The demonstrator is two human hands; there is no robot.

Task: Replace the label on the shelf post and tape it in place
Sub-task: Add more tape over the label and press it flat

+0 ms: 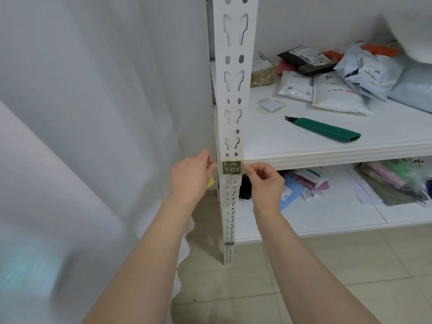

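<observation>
Reaching out from the bottom of the view, two bare arms meet at a white post (233, 90) full of holes. A small dark green label (232, 169) sits flat on the front of the post, right where the upper shelf (327, 153) joins it. It reads "1-03"; the tiny print above the number is too small to read. A strip of see-through yellowish tape (231, 161) lies across the label.

The left hand (189, 177) is at the left side of the post. Its thumb and finger are squeezed together on the tape end, which is mostly hidden by the fingertips. The right hand (266, 181) is at the right side, and it pinches the other tape end just beside the label. Its other fingers are curled in. A little yellow scrap (211, 182) peeks out under the left hand; I cannot tell what it is.

On the upper shelf lies a green knife (327, 129), with its blade end pointing toward the post. Near it is a small pale square (271, 105). Behind them is a heap of parcels (339, 94), cut off at the right edge. More bags lie on the lower shelf (304, 220), partly hidden under the upper one. A white sheet (93, 90) fills the left side, blurry at the bottom. The post's top is cut off.
</observation>
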